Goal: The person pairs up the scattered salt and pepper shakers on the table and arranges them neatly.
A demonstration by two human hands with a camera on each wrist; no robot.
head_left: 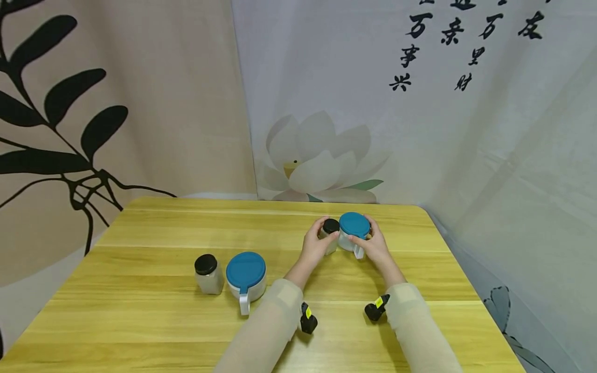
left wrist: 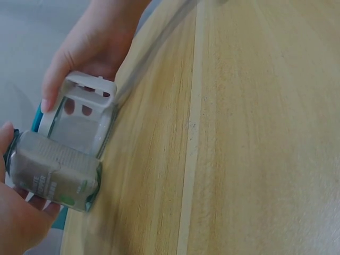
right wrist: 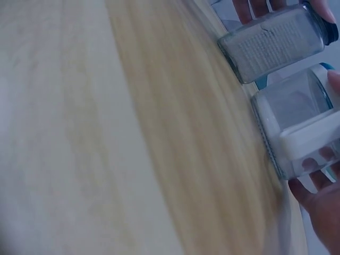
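My left hand [head_left: 315,244] grips a small glass spice jar [head_left: 331,226] with a black lid, thumb on one side and fingers on the other. In the left wrist view a printed label shows on this spice jar [left wrist: 56,170]. Close beside it, my right hand [head_left: 377,247] holds a clear seasoning jar [head_left: 354,224] with a blue lid and white handle. The right wrist view shows the seasoning jar [right wrist: 292,103] upright on the table, fingers around its far side. Both jars stand near the table's back edge.
Another black-lidded jar [head_left: 208,274] and another blue-lidded jar [head_left: 246,274] with a white handle stand side by side, left of my left forearm. The wooden table [head_left: 140,321] ends at a printed curtain [head_left: 196,103] behind.
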